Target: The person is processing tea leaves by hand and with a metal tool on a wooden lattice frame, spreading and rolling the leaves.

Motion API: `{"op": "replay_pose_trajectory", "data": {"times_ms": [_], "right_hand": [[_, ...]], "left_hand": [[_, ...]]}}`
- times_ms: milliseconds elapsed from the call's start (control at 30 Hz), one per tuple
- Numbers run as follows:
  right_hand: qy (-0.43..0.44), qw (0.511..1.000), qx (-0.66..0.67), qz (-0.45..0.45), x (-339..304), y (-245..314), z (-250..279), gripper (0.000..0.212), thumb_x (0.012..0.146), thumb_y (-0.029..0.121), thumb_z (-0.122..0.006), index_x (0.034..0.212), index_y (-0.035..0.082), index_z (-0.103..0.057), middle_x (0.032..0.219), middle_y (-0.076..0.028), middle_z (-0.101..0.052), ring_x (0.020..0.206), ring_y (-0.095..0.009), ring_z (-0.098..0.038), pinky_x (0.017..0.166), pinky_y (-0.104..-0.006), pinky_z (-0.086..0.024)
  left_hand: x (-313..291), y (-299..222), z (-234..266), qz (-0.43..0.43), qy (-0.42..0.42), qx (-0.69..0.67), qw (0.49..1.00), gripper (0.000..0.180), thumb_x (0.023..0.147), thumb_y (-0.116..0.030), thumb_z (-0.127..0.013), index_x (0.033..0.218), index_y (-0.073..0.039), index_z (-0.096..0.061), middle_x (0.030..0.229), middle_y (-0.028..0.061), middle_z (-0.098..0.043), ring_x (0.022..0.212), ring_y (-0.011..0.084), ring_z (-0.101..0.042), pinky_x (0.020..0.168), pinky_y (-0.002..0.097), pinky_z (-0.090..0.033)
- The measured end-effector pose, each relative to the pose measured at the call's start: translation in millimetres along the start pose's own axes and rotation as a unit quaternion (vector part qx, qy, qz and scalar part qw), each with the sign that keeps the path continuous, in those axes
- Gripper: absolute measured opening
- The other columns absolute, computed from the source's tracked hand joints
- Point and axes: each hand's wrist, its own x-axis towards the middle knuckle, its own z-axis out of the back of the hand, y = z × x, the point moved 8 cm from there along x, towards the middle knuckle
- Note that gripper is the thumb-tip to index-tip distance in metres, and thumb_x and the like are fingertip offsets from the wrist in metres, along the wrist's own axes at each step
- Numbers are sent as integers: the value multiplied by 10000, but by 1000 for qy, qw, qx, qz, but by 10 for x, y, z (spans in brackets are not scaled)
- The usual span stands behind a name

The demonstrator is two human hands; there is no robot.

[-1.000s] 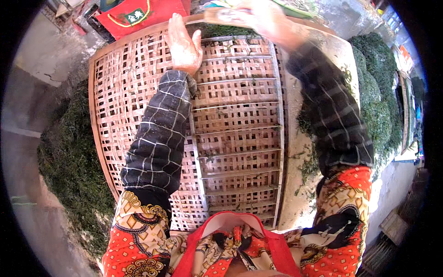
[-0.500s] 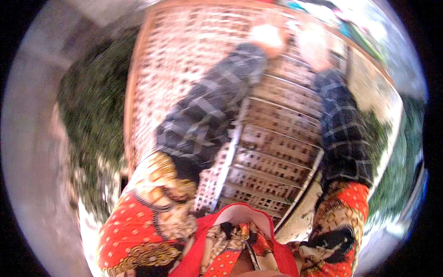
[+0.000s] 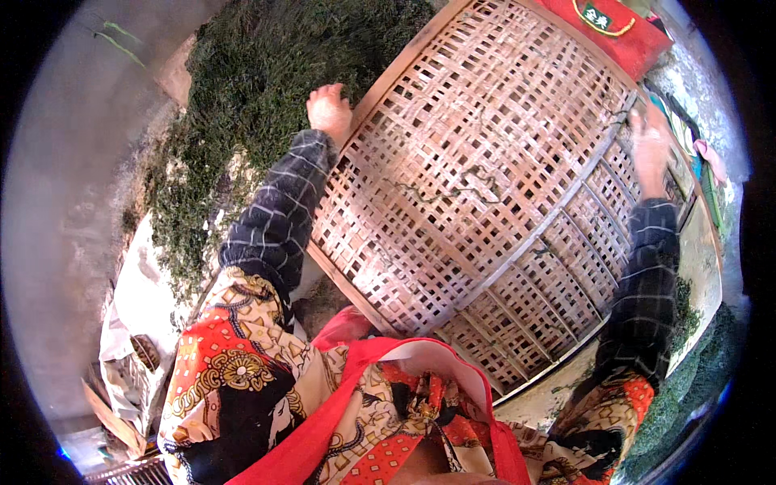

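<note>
My hands are wide apart, the woven bamboo tray between them. My left hand, fingers loosely bent, nothing seen in them, is the nearer to the dark green heap lying far left. My right hand blurs at the slatted frame, whose long axis runs near-middle to far-right; I can't tell its grip.

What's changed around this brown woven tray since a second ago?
Your view turned left. Your left hand moved left, from beside the pale slatted frame to the left rim of the brown woven tray, near the dark-green leafy heap. Your right hand no longer shows its brown block. The frame still lies on the tray, red bag beyond.
</note>
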Motion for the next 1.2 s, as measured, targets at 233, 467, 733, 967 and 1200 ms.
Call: {"op": "replay_pose_trajectory", "data": {"times_ms": [233,467,733,967,1200], "right_hand": [[203,963,163,-66,-315,2589,-529,531,941,381,-494,1362,62,-434,1416,-164,-412,1323,-328,-361,1103,-487,-243],[210,973,42,-87,-312,3046,-404,462,887,219,-591,1313,88,-470,1420,-132,-382,1342,-318,-322,1112,-481,-214],[197,975,31,-92,-275,3077,-439,423,871,211,-615,1268,98,-523,1402,-105,-419,1325,-284,-358,1090,-456,-251],[180,978,39,-98,-332,3022,-428,427,864,195,-627,1270,103,-531,1406,-102,-421,1321,-287,-366,1099,-458,-254],[171,979,51,-100,-317,3023,-399,417,876,209,-613,1271,106,-528,1411,-92,-411,1332,-275,-348,1109,-457,-243]], "left_hand": [[646,199,-909,-85,205,251,942,811,763,-285,-717,1447,-214,-286,1536,160,-171,1360,407,-247,1023,597,-311],[1094,772,-1480,-105,252,134,953,405,800,-78,-604,1199,-149,-585,1474,195,-267,1248,411,-408,899,503,-479],[1632,781,-485,-315,243,-74,914,379,883,-198,-632,1233,-70,-565,1120,110,-600,994,195,-586,834,330,-537],[2072,612,882,-217,113,-184,952,418,792,-10,-607,1204,-75,-582,738,22,-597,613,101,-559,531,286,-489],[2048,-27,1984,-254,96,-79,959,245,796,-27,-557,1019,-100,-628,746,54,-634,679,151,-597,613,323,-479]]}}
